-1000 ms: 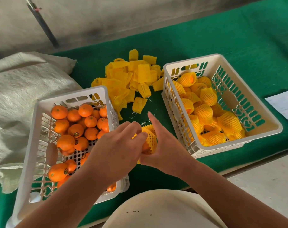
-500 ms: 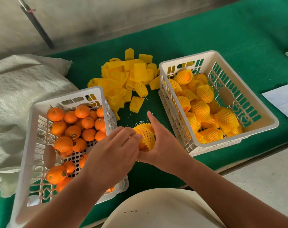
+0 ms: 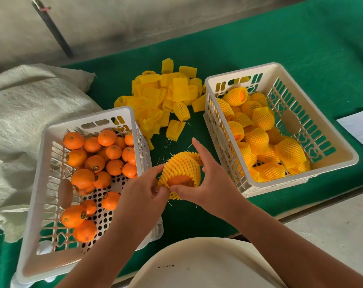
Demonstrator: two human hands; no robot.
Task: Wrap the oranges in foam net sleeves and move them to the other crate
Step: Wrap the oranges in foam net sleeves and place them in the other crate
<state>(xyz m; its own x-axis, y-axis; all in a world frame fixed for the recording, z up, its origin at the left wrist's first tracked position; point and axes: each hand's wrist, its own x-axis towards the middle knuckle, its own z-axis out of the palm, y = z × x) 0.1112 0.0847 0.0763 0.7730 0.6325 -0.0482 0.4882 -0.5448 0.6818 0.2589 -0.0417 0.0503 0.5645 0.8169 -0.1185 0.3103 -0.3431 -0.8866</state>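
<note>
Between the two crates I hold an orange partly covered by a yellow foam net sleeve. My left hand pinches the sleeve's lower left edge. My right hand grips the orange and sleeve from the right, thumb under it and index finger raised. The white left crate holds several bare oranges. The white right crate holds several wrapped oranges. A pile of loose yellow sleeves lies behind on the green cloth.
A green cloth covers the table. A grey woven sack lies at the left beside the left crate. A white paper sits at the right edge. A dark rod leans on the wall behind.
The sleeve has been pulled further over the orange and now covers its top and sides. My left hand has slipped lower, to the sleeve's bottom edge.
</note>
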